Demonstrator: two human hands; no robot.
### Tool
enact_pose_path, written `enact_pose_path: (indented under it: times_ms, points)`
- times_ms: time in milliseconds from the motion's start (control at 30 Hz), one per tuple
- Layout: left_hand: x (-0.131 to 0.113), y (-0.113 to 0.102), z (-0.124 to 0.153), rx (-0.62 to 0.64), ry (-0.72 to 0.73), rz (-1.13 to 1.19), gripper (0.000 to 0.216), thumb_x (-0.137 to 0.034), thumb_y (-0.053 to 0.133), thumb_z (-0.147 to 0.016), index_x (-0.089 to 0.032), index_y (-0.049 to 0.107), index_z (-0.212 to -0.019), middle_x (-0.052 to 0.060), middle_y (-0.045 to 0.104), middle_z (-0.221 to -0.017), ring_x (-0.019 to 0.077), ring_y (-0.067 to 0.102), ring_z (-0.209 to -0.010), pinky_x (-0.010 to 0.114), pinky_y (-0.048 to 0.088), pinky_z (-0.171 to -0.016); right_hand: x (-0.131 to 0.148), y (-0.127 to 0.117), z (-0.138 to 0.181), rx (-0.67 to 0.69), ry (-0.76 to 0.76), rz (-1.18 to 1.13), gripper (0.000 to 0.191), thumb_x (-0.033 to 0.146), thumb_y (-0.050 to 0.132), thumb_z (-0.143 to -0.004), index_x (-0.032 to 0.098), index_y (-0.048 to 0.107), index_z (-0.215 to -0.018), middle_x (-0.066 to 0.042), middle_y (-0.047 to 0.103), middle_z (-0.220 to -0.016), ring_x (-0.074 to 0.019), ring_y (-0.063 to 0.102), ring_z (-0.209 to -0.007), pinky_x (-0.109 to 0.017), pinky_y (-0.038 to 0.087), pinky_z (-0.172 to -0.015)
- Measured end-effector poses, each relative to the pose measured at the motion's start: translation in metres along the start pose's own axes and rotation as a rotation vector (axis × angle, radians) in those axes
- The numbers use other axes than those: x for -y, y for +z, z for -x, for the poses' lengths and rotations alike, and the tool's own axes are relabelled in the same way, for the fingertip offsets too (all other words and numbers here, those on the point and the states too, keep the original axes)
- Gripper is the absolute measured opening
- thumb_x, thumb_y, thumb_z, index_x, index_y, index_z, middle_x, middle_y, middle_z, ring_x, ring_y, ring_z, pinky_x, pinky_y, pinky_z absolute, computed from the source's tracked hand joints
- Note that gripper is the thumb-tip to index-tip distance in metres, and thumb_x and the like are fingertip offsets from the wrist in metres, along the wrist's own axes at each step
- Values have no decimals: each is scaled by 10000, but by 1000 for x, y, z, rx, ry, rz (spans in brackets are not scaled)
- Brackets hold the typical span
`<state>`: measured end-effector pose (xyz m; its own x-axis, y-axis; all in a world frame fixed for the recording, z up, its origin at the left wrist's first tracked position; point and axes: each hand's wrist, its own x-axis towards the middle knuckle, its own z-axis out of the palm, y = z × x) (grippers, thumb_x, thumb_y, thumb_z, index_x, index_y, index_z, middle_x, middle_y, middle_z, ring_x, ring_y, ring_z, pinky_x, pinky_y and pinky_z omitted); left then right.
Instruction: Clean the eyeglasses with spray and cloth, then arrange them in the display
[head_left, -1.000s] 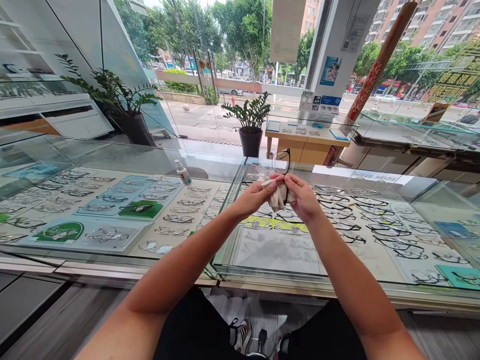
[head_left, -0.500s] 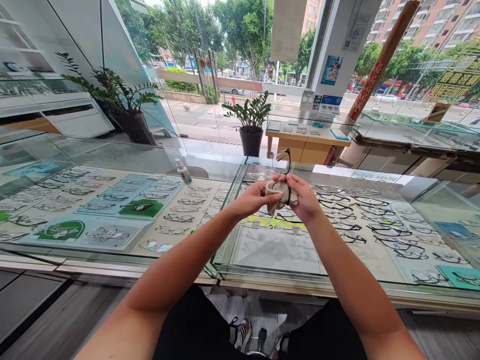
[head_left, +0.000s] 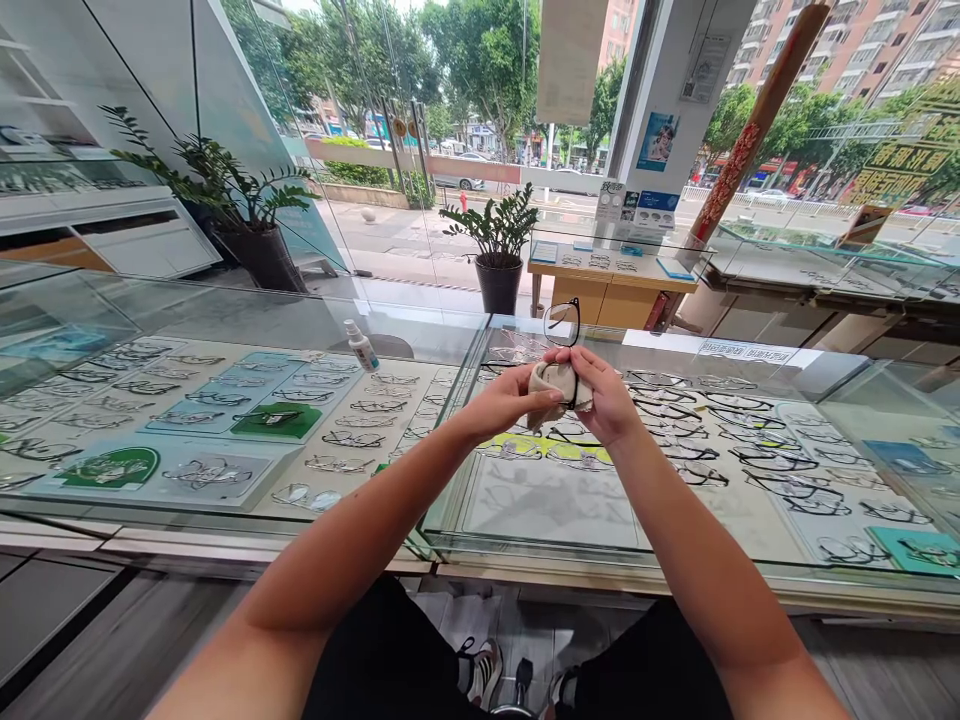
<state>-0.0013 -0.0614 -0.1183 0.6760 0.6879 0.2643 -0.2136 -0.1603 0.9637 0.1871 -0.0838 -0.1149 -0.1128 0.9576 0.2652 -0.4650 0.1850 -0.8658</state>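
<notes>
A pair of dark-rimmed eyeglasses [head_left: 577,322] is held up over the glass counter, one lens standing clear above my fingers. My right hand [head_left: 606,398] grips the frame near its middle, fingers closed. A beige cloth [head_left: 553,384] is bunched around the lower lens, which it mostly hides. My left hand [head_left: 504,402] pinches that cloth, thumb across its front and fingers behind. The two hands nearly meet at the glasses.
Beneath my hands is a glass display case [head_left: 525,545] with rows of eyeglasses inside. A white spray bottle [head_left: 361,346] stands on the counter to the left. Beyond the counter are a potted plant [head_left: 499,285] and a wooden display table [head_left: 577,295].
Both hands keep almost the same place, with the cloth still around the lower lens. The cloth's folds have shifted slightly. The whole view has moved a little.
</notes>
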Motion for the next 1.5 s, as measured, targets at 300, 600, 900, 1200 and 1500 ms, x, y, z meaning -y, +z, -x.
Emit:
enact_pose_path:
  times_ms: [300,600,900,1200,1500]
  points:
    - [0,6,1,-37,8,-35,571,-629,980,-865,-172,651,-961,-9,647,-723,92,522,-567,236,392,-533,1,3,1,11,13,-48,451,619,1045,-751,254,806,-865,-64,838,-1131,-258,744,-1136,-404,634,-1070]
    - [-2,11,-2,-149,65,-126,672,-793,907,-855,-174,649,-819,-11,624,-697,105,512,-608,242,409,-564,-1,1,1,9,21,-33,496,633,1027,-784,259,725,-909,-70,879,-1250,-235,782,-1012,-366,672,-864]
    - [-1,13,-2,-225,93,-178,790,-922,763,-902,-178,613,-682,-2,571,-609,104,461,-558,250,368,-542,6,8,6,62,-13,21,500,635,1034,-790,277,698,-887,-46,894,-1168,-252,807,-1092,-419,662,-1010]
    - [1,11,-3,-230,65,-26,706,-810,928,-832,-161,660,-758,-8,588,-697,106,513,-632,244,436,-593,5,7,6,72,-80,129,513,682,1022,-784,278,715,-864,-38,883,-1085,-236,786,-1059,-418,621,-1079]
    - [-5,9,0,-155,-29,39,610,-575,1099,-690,-136,710,-856,-13,651,-743,98,556,-662,230,425,-611,4,7,6,83,-28,62,487,651,1033,-794,273,737,-874,-30,892,-1096,-226,797,-1050,-360,659,-958]
